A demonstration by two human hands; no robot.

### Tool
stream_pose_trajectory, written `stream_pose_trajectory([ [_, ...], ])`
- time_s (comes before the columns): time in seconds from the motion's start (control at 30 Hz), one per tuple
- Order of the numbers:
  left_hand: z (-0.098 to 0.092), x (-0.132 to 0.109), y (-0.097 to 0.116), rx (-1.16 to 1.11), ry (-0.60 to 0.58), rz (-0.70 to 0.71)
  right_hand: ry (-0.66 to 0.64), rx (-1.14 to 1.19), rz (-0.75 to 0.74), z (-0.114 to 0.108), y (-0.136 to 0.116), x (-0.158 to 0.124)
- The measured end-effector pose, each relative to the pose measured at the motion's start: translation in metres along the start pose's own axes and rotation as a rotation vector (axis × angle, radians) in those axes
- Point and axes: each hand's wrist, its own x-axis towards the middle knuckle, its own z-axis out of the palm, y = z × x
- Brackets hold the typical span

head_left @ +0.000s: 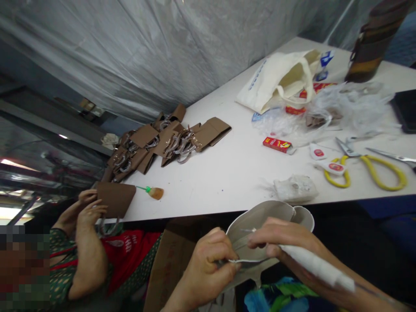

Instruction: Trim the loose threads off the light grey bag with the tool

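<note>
Pinched on the near left edge of a pale grey bag is my left hand, its fingers closed. My right hand is at the bag's opening, closed round a white-wrapped tool whose thin tip points into the bag. The bag hangs open just off the table's front edge, its inside facing up. Close behind it on the table lies a white plastic-wrapped lump.
A person at the left holds a brown bag near a small glue bottle. The white table bears piled brown bags, yellow-handled scissors, a red box, a cream tote and a dark bottle.
</note>
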Motion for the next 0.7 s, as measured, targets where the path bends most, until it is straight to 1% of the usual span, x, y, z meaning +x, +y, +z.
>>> stream_pose_trajectory([
  [0.07,0.002,-0.002,0.002,0.003,0.007,0.002,-0.011,-0.022,-0.064,0.004,0.007,-0.006],
  [0.1,0.003,-0.002,0.002,0.005,0.010,0.003,-0.026,-0.050,-0.071,0.006,0.008,-0.008],
  [0.23,0.007,-0.005,0.006,0.047,0.017,0.006,-0.105,-0.248,-0.030,0.016,0.001,-0.011],
  [0.33,0.011,-0.008,0.009,0.080,0.035,0.031,-0.167,-0.324,-0.005,0.025,-0.005,-0.012],
  [0.43,0.015,-0.014,0.012,0.103,0.034,0.034,-0.191,-0.311,0.023,0.033,-0.006,-0.015],
  [0.53,0.017,-0.021,0.015,0.135,0.001,0.000,-0.179,-0.266,0.052,0.039,-0.007,-0.017],
  [0.7,0.017,-0.029,0.019,0.171,-0.033,-0.014,-0.196,-0.236,0.146,0.045,-0.013,-0.019],
])
